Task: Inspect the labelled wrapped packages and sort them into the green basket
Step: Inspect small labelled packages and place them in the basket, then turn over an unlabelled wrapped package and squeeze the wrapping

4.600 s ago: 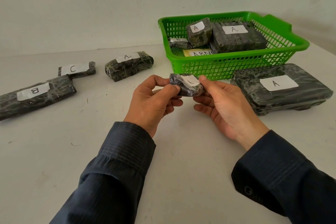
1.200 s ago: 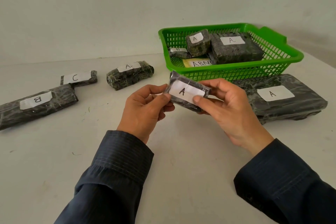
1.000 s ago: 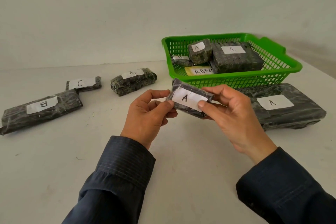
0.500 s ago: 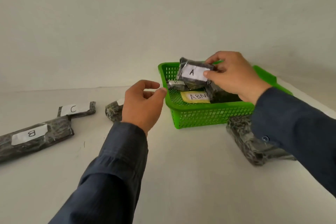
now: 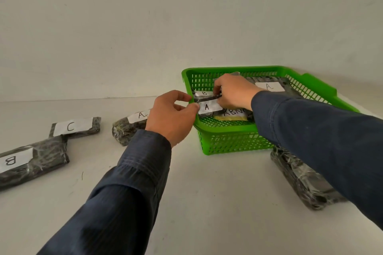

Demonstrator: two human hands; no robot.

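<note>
Placing step under way. Small A package [image 5: 207, 107] sits low inside the green basket [image 5: 234, 130], at the near-left corner, label up. Right hand [image 5: 232, 92] reaches in over the rim and pinches the package's right end; grasping it. Left hand [image 5: 173, 116] hovers at the basket's left rim, thumb and forefinger closed on or at the package's left end; contact looks likely, though I cannot tell how firm it is.

Inside the basket, at 12 o'clock from the held package, a small B package [image 5: 204, 93] lies touching or just beside it. At 3 o'clock, a yellow card [image 5: 234, 115] reading "ABN…", partly under the right hand. At 1 o'clock, a large A package [image 5: 269, 87] against the far wall.

On the bench [image 5: 207, 192]: another A package [image 5: 132, 126] at 9 o'clock from the basket, partly behind the left hand; C package [image 5: 74, 127] further out; long B package [image 5: 31, 163] at the left edge. A big wrapped package [image 5: 300, 180] lies at 5 o'clock from the basket, label hidden by the right sleeve.

To do this well, as I judge it: lower flat onto the mesh floor, label facing up, clear of the B package's label and the yellow card. Release the left pinch first, then the right, and lift straight out so the sleeve does not drag anything.
</note>
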